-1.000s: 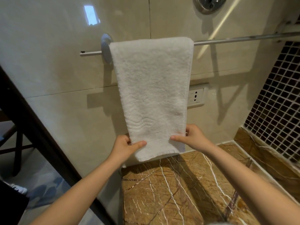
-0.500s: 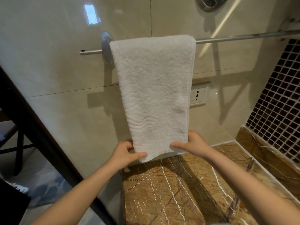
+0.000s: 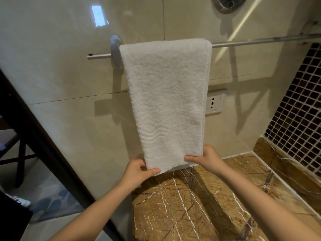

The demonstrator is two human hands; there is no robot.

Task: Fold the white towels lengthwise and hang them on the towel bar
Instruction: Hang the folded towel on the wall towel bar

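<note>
Against the wall (image 3: pixel 60 75), left hand (image 3: pixel 137 173) and right hand (image 3: pixel 206 159) pinch towel (image 3: pixel 166 101).

towel bar (image 3: pixel 260 41) cut off right, fingers (image 3: pixel 207 149) partly behind towel (image 3: pixel 166 101)

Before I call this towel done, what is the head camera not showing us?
All in the head view:
white towel: its back layer is almost wholly hidden behind the front one.
left hand and right hand: the fingers behind the towel are hidden by the cloth.
towel bar: its right end is cut off by the frame edge.
wall socket: its left part is covered by the towel.
</note>
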